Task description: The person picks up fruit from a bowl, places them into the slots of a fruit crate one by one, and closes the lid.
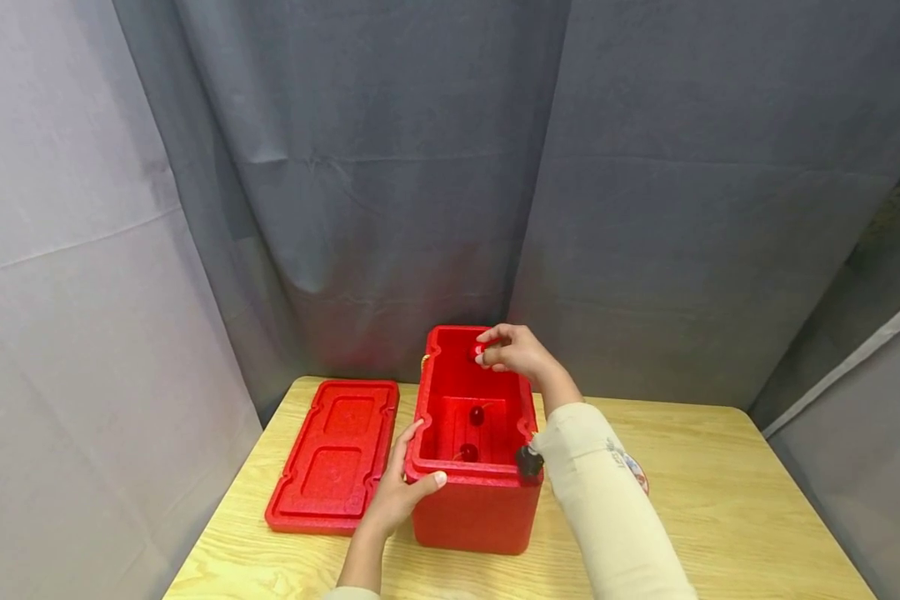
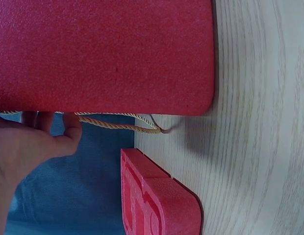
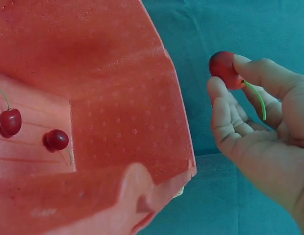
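A deep red foam box (image 1: 474, 517) stands lidless on the table. Two cherries with green stems lie on its floor; in the right wrist view one cherry (image 3: 11, 122) is at the left edge and another cherry (image 3: 57, 140) beside it. My right hand (image 1: 521, 354) is above the box's far end and pinches a third cherry (image 3: 224, 70) between thumb and fingers, its green stem hanging down. At the near left corner, my left hand (image 1: 401, 496) rests on the box, thumb on the front rim and fingers along the side, near a twisted rope handle (image 2: 117, 126).
The red lid (image 1: 336, 454) lies on the wooden table (image 1: 720, 500) left of the box. A round patterned item (image 1: 636, 473) is partly hidden behind the right sleeve. Grey curtains (image 1: 390, 167) hang close behind the table.
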`<control>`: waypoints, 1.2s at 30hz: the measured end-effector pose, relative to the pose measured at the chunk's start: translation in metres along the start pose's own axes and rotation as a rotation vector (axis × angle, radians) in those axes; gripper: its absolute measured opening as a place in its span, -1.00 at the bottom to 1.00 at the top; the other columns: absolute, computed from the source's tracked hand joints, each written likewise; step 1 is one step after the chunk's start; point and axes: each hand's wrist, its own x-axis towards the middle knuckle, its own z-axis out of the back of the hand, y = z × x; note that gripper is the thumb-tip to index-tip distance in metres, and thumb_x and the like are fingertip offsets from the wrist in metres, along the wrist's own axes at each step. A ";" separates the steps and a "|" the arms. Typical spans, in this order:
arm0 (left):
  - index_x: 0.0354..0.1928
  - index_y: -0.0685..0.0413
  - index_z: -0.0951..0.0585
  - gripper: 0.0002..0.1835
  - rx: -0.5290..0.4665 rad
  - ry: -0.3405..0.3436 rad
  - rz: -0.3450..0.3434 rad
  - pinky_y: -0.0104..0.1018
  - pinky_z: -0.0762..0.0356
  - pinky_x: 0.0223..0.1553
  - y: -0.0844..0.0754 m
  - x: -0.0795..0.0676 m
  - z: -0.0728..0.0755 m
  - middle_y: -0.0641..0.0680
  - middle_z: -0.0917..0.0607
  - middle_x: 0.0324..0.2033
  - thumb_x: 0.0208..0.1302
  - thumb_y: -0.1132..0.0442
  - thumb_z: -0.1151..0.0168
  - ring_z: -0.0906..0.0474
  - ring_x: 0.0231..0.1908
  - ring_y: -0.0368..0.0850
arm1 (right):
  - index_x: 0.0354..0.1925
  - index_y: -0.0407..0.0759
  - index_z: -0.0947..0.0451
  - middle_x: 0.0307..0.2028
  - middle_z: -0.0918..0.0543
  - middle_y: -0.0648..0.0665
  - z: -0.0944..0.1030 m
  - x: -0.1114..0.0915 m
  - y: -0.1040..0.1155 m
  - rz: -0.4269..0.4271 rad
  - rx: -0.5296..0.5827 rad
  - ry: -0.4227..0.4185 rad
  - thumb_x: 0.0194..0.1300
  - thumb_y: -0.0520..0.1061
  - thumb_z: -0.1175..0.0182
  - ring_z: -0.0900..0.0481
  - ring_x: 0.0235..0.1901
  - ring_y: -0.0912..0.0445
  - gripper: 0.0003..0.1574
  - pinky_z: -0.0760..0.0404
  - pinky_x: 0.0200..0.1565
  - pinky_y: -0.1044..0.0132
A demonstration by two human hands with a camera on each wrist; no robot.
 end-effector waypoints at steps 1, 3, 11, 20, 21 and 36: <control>0.38 -0.36 -0.09 -0.13 -0.001 0.004 -0.002 -0.15 -0.42 0.01 0.000 0.000 0.000 0.13 -0.14 0.31 0.07 0.22 -0.33 -0.27 0.16 0.10 | -0.02 -0.39 -0.42 -0.31 -0.63 -0.23 0.000 0.002 0.000 -0.009 -0.010 0.003 0.16 -0.34 -0.19 -0.60 -0.28 -0.06 -0.61 -0.56 -0.23 0.25; 0.37 -0.36 -0.09 -0.13 -0.003 0.008 -0.001 -0.15 -0.42 0.01 0.000 0.000 -0.001 0.16 -0.13 0.31 0.07 0.22 -0.33 -0.28 0.16 0.08 | -0.05 -0.38 -0.44 -0.33 -0.63 -0.23 -0.002 0.004 0.001 -0.026 -0.034 0.004 0.15 -0.34 -0.21 -0.61 -0.30 -0.04 -0.64 -0.56 -0.25 0.26; 0.41 -0.17 -0.05 -0.11 0.013 0.026 0.028 -0.17 -0.40 0.02 -0.029 -0.005 -0.006 0.20 -0.11 0.32 0.09 0.25 -0.30 -0.24 0.17 0.11 | 0.00 -0.39 -0.44 -0.31 -0.63 -0.22 -0.009 0.013 0.001 -0.072 -0.058 0.039 0.16 -0.34 -0.21 -0.58 -0.28 -0.07 -0.60 -0.57 -0.21 0.23; 0.41 -0.10 -0.05 -0.11 0.033 0.020 0.017 -0.17 -0.39 0.03 -0.034 -0.006 -0.009 0.18 -0.13 0.30 0.08 0.26 -0.30 -0.26 0.17 0.11 | 0.04 -0.35 -0.43 -0.24 -0.63 -0.22 -0.008 0.011 0.011 -0.104 -0.041 0.066 0.17 -0.28 -0.23 -0.59 -0.21 -0.14 -0.55 -0.56 -0.12 0.10; 0.41 -0.09 -0.05 -0.11 0.034 0.020 0.016 -0.17 -0.39 0.03 -0.034 -0.006 -0.009 0.19 -0.12 0.30 0.08 0.26 -0.30 -0.26 0.17 0.11 | 0.04 -0.32 -0.44 -0.22 -0.62 -0.22 -0.007 0.008 0.013 -0.108 -0.057 0.072 0.17 -0.26 -0.24 -0.59 -0.21 -0.14 -0.56 -0.56 -0.13 0.11; 0.41 -0.09 -0.04 -0.10 0.046 0.012 0.020 -0.17 -0.38 0.03 -0.035 -0.009 -0.006 0.14 -0.07 0.31 0.08 0.25 -0.30 -0.23 0.18 0.14 | 0.09 -0.25 -0.43 -0.10 -0.54 -0.21 0.007 -0.032 0.018 -0.051 -0.133 0.130 0.21 -0.13 -0.23 -0.52 -0.09 -0.23 -0.51 -0.49 -0.11 -0.08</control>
